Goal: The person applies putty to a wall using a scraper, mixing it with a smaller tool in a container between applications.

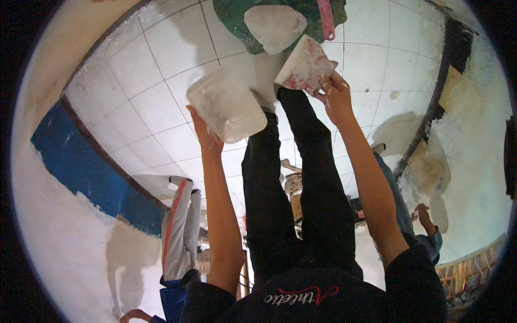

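Observation:
My left hand (207,129) grips a whitish, see-through plastic tub (229,107) with rounded corners by its near left side. A white haze blurs the tub's far part. In my right hand (335,97) is a tapered white-and-red container (306,65), tilted and coated with white powder; my fingers close on its right side. Just beyond both lies a mound of white powder (273,27) on a green, ragged-edged base (232,19). A pink strip-like handle (326,21) with a hole at its end rests on the base's right side.
White floor tiles (161,64) spread around my feet. A blue-painted wall band (91,161) runs along the left. One person in grey trousers (177,231) stands to the left, another in jeans (393,199) to the right. Patchy plaster (431,167) marks the right wall.

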Action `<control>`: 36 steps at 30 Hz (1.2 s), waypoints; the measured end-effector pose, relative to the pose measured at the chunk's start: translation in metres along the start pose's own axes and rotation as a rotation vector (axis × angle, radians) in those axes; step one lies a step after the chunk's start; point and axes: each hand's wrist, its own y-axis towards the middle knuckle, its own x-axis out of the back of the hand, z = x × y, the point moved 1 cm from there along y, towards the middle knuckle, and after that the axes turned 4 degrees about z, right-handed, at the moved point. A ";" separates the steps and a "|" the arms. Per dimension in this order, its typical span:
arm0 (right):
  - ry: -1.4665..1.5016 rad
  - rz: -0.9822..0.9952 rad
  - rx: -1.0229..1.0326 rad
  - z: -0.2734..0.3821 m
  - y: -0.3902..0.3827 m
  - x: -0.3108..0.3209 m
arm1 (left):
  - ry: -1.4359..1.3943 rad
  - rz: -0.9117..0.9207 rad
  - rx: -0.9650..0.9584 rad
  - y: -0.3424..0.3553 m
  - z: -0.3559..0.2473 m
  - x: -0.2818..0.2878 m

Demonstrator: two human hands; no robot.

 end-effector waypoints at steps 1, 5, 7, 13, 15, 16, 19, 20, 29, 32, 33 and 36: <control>-0.015 -0.012 0.041 0.003 -0.014 -0.004 | 0.049 0.036 -0.007 0.002 0.000 0.000; -0.061 -0.064 0.140 0.031 -0.072 -0.045 | 0.015 0.111 0.063 0.009 0.003 -0.002; -0.135 -0.112 0.205 0.038 -0.096 -0.054 | 0.007 0.141 0.060 0.006 0.008 -0.016; -0.642 -0.175 0.562 0.034 -0.135 -0.076 | -0.012 0.267 0.050 -0.008 0.018 -0.051; -0.804 -0.154 0.700 0.027 -0.138 -0.085 | 0.003 0.300 0.037 -0.014 0.022 -0.060; -0.963 -0.151 0.779 0.018 -0.136 -0.081 | 0.021 0.332 0.028 -0.016 0.024 -0.064; -0.951 -0.150 0.767 0.015 -0.146 -0.091 | 0.041 0.332 0.031 -0.018 0.033 -0.064; -0.923 -0.158 0.794 0.015 -0.148 -0.092 | 0.050 0.334 0.040 -0.020 0.036 -0.066; -0.919 -0.252 0.768 0.022 -0.155 -0.090 | -0.017 0.243 0.090 -0.029 0.058 -0.084; -0.934 -0.280 0.765 0.016 -0.149 -0.085 | -0.018 0.277 0.128 -0.022 0.059 -0.088; -0.939 -0.256 0.781 0.014 -0.145 -0.082 | -0.013 0.279 0.133 -0.020 0.061 -0.090; -0.859 -0.304 0.807 0.015 -0.142 -0.075 | -0.014 0.243 0.131 -0.017 0.069 -0.092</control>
